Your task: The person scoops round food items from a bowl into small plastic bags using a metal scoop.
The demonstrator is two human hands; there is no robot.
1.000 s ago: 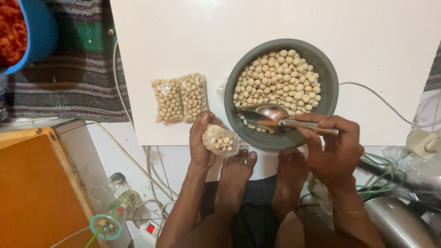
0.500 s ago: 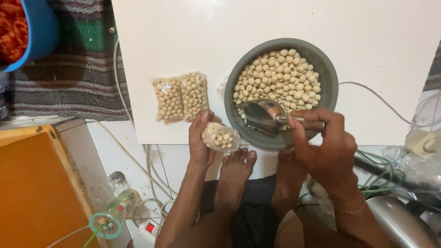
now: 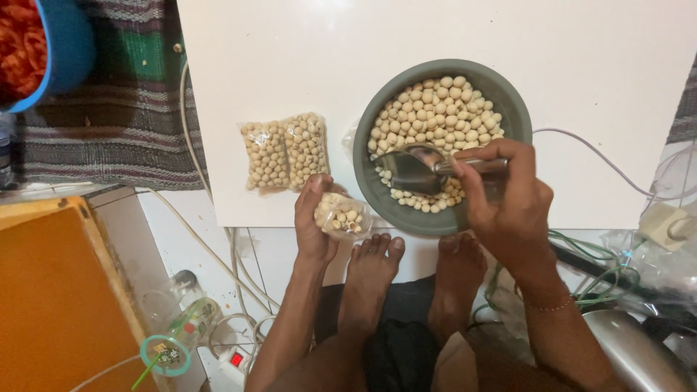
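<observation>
A grey-green bowl [image 3: 508,109] full of pale round seeds [image 3: 435,116] sits on a white board [image 3: 435,36]. My right hand [image 3: 508,203] grips a metal spoon [image 3: 414,168] whose scoop lies inside the bowl near its front rim. My left hand [image 3: 311,218] holds a small clear bag [image 3: 340,214] partly filled with seeds, just left of the bowl at the board's front edge. Two filled, closed bags [image 3: 284,151] lie side by side on the board to the left.
A blue tub [image 3: 69,51] with orange pieces stands at the top left on a striped mat [image 3: 123,123]. An orange board [image 3: 51,290] lies at the lower left. Cables [image 3: 595,268], a power strip [image 3: 232,359] and my bare feet [image 3: 406,276] are below the board.
My right hand has swung the spoon leftwards and down into the bowl. The left hand still holds the small bag in about the same place.
</observation>
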